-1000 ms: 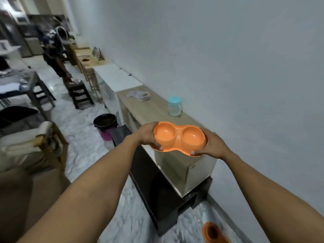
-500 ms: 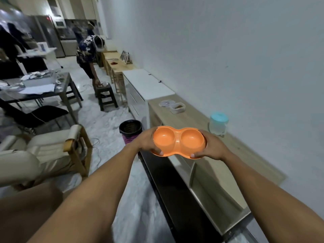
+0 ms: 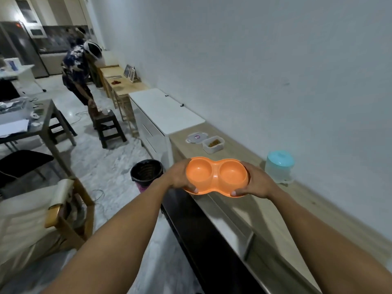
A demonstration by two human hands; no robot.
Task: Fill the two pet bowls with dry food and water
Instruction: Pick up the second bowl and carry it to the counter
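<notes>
Holding an orange plastic double pet bowl (image 3: 216,177), two round wells joined in one piece, I have it out in front of me at arm's length. My left hand (image 3: 180,177) grips its left end and my right hand (image 3: 257,183) grips its right end, with a thumb curled over the near rim on each side. Both wells are bare inside. The bowl is level, in the air above the front edge of a long pale wooden sideboard (image 3: 233,149) that runs along a white wall.

On the sideboard beyond the bowl sits a small clear plastic tub (image 3: 213,144) with something brown inside, probably dry pet food. Its clear lid (image 3: 196,137) lies flat just beside it. To the right, near the wall, stands a translucent jug with a turquoise lid (image 3: 280,166).

On the marble floor to the left of the sideboard is a black waste bin (image 3: 146,172). Farther down the room, another person (image 3: 78,71) bends over a dark stool (image 3: 108,124).
</notes>
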